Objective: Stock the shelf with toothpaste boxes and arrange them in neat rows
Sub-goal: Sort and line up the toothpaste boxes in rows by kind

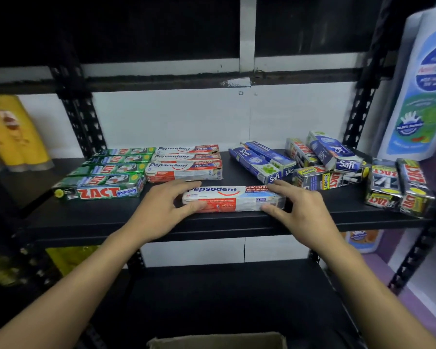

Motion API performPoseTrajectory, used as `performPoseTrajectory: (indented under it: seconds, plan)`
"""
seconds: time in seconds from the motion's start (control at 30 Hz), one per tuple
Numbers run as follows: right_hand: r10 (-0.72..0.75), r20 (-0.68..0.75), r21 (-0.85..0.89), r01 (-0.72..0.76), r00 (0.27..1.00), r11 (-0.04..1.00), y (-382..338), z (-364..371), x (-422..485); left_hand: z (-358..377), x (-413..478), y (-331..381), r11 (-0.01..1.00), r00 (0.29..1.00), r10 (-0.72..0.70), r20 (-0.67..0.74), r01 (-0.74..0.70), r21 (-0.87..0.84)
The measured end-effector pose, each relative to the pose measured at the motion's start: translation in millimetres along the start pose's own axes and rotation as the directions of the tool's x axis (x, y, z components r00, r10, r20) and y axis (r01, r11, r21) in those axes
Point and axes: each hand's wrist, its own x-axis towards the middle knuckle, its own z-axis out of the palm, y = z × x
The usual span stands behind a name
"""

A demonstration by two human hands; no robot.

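Pepsodent box (233, 199) | left hand (161, 210) fingers (184, 184) pinch end | right hand (296, 209) same

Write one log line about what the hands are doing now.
object: Pepsodent box | left hand: grips left end | right hand: grips right end | place: shelf front

Reaching forward with both bare forearms, angled inward. Gripping one Pepsodent box (233, 199) by its ends with left hand (159, 209) and right hand (300, 210), thumbs near, fingers far.

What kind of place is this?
Probably a shop: a metal shelf holds rows of green Zact boxes and Pepsodent boxes; the left hand and right hand hold the front Pepsodent box.
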Motion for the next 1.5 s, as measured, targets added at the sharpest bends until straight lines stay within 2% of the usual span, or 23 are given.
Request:
performPoseTrajectory:
  seconds: [0.17, 0.3, 0.43, 0.53, 0.63, 0.73, 0.9, 1.13, 1.23, 1.33, 1.5]
  plan:
    - [0.004, 0.038, -0.002, -0.004, 0.999, 1.0, -15, 12, 11, -11, -8, -17, 0.992, 1.0, -0.025, -0.018, 0.028, 0.127]
    - [0.005, 0.053, 0.01, -0.005, 0.999, 1.0, -28, 23, 22, -24, -13, -32, 0.921, 0.999, 0.044, 0.007, -0.043, 0.387]
    - [-0.006, 0.076, 0.011, 0.005, 0.997, 1.0, -40, 36, 34, -41, -11, -51, 0.887, 0.995, 0.071, -0.067, -0.032, 0.46]
    - [-0.002, 0.078, 0.018, 0.001, 0.997, 1.0, -49, 45, 42, -57, -2, -72, 0.894, 0.974, 0.022, -0.226, 0.082, 0.44]
    - [0.013, 0.079, 0.009, -0.014, 0.997, 1.0, -58, 56, 51, -62, 1, -96, 0.917, 0.919, -0.148, -0.365, 0.266, 0.298]
    - [0.027, 0.05, 0.023, -0.028, 0.998, 0.999, -64, 67, 57, -55, 1, -113, 0.881, 0.87, -0.323, -0.373, 0.421, 0.218]
    - [0.052, 0.011, 0.033, -0.053, 0.999, 0.998, -70, 75, 65, -51, 6, -118, 0.899, 0.925, -0.285, -0.251, 0.349, 0.264]
    - [0.06, 0.034, 0.057, -0.062, 0.998, 0.996, -79, 82, 76, -53, 1, -114, 0.917, 0.948, -0.227, -0.222, 0.285, 0.28]
    - [0.139, 0.081, 0.172, -0.152, 0.987, 0.973, -70, 80, 76, -52, 1, -114, 0.919, 0.956, -0.206, -0.21, 0.262, 0.293]
    - [0.236, 0.136, 0.376, -0.271, 0.962, 0.886, -59, 81, 79, -51, 1, -116, 0.922, 0.964, -0.176, -0.201, 0.233, 0.309]
    - [0.263, 0.146, 0.395, -0.3, 0.954, 0.868, -56, 83, 81, -48, 1, -119, 0.929, 0.972, -0.124, -0.202, 0.185, 0.321]
